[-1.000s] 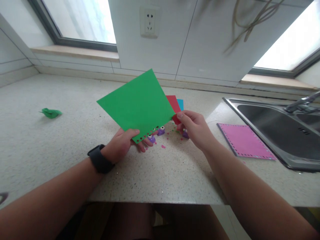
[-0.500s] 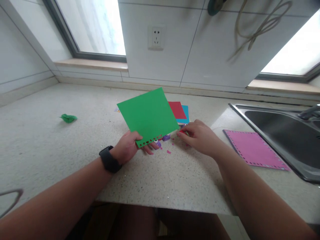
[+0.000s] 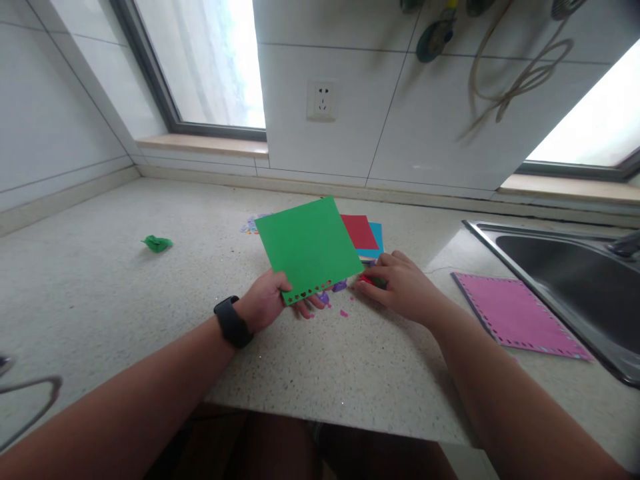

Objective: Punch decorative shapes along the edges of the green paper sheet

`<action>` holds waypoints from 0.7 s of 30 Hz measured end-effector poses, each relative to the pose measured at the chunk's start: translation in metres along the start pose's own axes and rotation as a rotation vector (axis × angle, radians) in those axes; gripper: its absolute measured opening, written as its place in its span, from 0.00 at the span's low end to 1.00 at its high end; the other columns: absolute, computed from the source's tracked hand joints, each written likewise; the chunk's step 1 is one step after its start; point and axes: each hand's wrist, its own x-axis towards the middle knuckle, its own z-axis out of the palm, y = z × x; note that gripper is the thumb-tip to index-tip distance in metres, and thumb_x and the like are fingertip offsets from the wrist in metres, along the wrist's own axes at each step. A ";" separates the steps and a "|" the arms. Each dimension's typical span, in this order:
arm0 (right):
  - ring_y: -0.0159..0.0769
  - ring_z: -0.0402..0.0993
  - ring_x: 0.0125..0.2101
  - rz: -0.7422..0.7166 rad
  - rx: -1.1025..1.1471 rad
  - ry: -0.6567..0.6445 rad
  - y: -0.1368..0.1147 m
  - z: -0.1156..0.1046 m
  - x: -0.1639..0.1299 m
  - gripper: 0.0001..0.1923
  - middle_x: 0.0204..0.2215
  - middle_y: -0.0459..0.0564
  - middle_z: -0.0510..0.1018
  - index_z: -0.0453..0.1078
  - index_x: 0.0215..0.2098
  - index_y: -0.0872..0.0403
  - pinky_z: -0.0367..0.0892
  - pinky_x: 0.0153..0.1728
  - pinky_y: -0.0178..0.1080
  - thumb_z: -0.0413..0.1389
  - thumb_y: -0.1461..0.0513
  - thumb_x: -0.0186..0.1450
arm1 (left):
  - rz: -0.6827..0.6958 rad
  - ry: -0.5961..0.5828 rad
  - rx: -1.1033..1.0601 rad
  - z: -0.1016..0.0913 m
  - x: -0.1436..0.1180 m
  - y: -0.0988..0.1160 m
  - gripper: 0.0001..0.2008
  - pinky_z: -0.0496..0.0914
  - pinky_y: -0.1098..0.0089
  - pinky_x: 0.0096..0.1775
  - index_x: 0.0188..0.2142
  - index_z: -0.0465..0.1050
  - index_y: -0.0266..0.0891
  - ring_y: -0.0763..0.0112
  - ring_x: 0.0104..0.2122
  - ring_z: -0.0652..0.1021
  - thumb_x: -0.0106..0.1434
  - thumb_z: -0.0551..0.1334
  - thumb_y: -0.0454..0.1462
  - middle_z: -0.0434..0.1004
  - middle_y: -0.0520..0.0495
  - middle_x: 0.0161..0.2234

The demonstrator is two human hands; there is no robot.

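Centrally in the frame, the left hand (image 3: 264, 305) pinches the near corner of a green paper sheet (image 3: 309, 247), its grip closed on the sheet, thumb on top and fingers beneath. The sheet is tilted up off the counter (image 3: 90, 293), and its lower edge carries a row of punched holes. Just right of it, the right hand (image 3: 403, 287) rests palm down on the counter, fingers curled over a small red thing (image 3: 367, 281); whether it is actually gripped cannot be told. Behind the green sheet lie a red sheet (image 3: 360, 231) and a blue sheet (image 3: 377, 239). A pink sheet (image 3: 515, 313) lies at right beside the sink (image 3: 575, 280). A green scrap (image 3: 157, 243) sits at left.
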 end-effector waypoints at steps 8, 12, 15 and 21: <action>0.43 0.67 0.39 -0.034 -0.026 0.011 0.007 0.005 0.000 0.19 0.36 0.53 0.74 0.82 0.40 0.47 0.60 0.46 0.46 0.50 0.51 0.74 | -0.002 -0.034 -0.024 -0.003 0.001 -0.001 0.25 0.74 0.61 0.27 0.39 0.80 0.22 0.55 0.25 0.82 0.49 0.53 0.38 0.83 0.25 0.36; 0.44 0.67 0.38 -0.033 0.051 0.104 0.007 0.006 0.001 0.21 0.36 0.54 0.75 0.79 0.38 0.51 0.60 0.46 0.48 0.46 0.54 0.75 | 0.014 -0.035 -0.065 -0.001 0.002 0.000 0.30 0.71 0.65 0.24 0.47 0.77 0.23 0.58 0.25 0.81 0.47 0.54 0.37 0.84 0.28 0.34; 0.43 0.70 0.38 0.033 0.321 0.242 0.002 0.007 0.002 0.25 0.34 0.53 0.77 0.78 0.40 0.52 0.61 0.45 0.48 0.41 0.52 0.77 | 0.003 -0.038 -0.035 0.001 0.002 0.001 0.29 0.70 0.66 0.23 0.47 0.77 0.23 0.58 0.25 0.80 0.47 0.54 0.36 0.83 0.29 0.33; 0.35 0.68 0.27 0.131 0.839 0.219 -0.014 0.013 0.002 0.20 0.26 0.47 0.72 0.73 0.31 0.53 0.63 0.29 0.39 0.56 0.46 0.69 | -0.033 -0.019 0.049 0.004 0.000 0.003 0.21 0.71 0.66 0.23 0.35 0.79 0.25 0.60 0.23 0.80 0.48 0.54 0.36 0.82 0.29 0.31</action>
